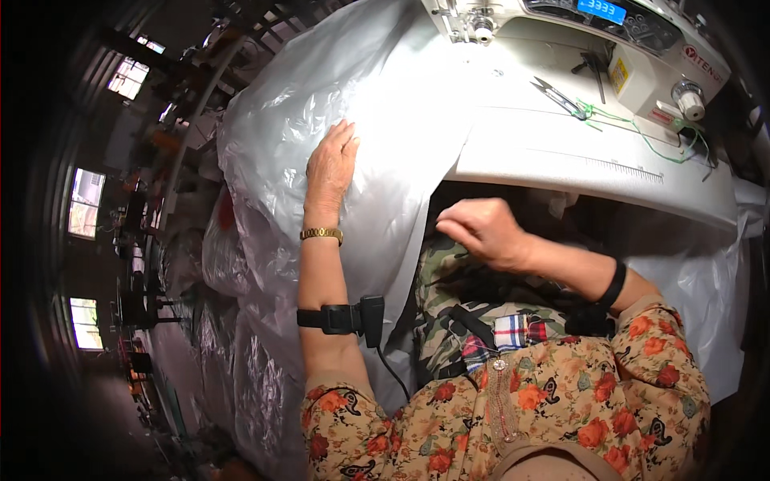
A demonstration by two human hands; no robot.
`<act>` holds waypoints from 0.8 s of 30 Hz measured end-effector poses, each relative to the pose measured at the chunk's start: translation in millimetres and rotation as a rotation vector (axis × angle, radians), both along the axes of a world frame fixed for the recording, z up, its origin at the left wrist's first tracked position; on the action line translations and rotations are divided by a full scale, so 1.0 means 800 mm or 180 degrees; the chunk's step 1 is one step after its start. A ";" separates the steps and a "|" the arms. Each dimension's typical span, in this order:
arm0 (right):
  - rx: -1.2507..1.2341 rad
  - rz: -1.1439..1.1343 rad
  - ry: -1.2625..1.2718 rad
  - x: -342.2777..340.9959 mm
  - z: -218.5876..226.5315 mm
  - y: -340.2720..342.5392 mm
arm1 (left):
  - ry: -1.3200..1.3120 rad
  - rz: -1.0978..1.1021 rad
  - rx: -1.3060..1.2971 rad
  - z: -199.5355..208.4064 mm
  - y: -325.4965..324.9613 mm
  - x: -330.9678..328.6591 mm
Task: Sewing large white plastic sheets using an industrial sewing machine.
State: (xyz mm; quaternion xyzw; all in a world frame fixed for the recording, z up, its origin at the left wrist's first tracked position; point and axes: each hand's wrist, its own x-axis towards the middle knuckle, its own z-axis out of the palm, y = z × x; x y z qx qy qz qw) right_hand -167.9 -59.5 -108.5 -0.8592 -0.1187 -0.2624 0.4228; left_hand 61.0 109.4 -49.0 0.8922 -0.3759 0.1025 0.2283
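My left hand (330,167) lies flat on a sheet of thin, shiny, whitish plastic (277,104), fingers stretched toward the far side. The sheet spreads over the left of the sewing machine bed and hangs down in folds. My right hand (485,230) hovers over my lap, just short of the table's front edge, with its fingers curled in. Whatever it may hold is hidden. Below it lies camouflage cloth (445,276). The sewing machine (553,20) stands at the far right, its lamp glaring on the plastic.
Thread snips (561,98) and tangled green thread (642,128) lie on the machine bed (529,152). Past them is a dark tool (593,74). More plastic (690,272) hangs at the right. A cable (389,365) runs from my left forearm strap (329,319).
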 end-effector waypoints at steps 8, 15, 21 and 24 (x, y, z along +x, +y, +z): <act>0.1597 0.0134 0.1711 0.031 -0.077 0.072 | -0.0171 -0.0232 -0.0060 -0.019 -0.006 0.008; 0.1848 0.2365 0.1623 -0.084 -0.010 0.047 | -0.0045 -0.0171 -0.0215 -0.032 -0.001 0.005; 0.1931 0.2736 0.2816 -0.143 -0.002 0.011 | -0.0156 -0.0144 -0.0190 -0.030 0.000 0.008; 0.2188 0.2377 0.2829 -0.149 -0.003 0.015 | 0.0609 -0.0013 -0.0402 -0.006 0.006 -0.004</act>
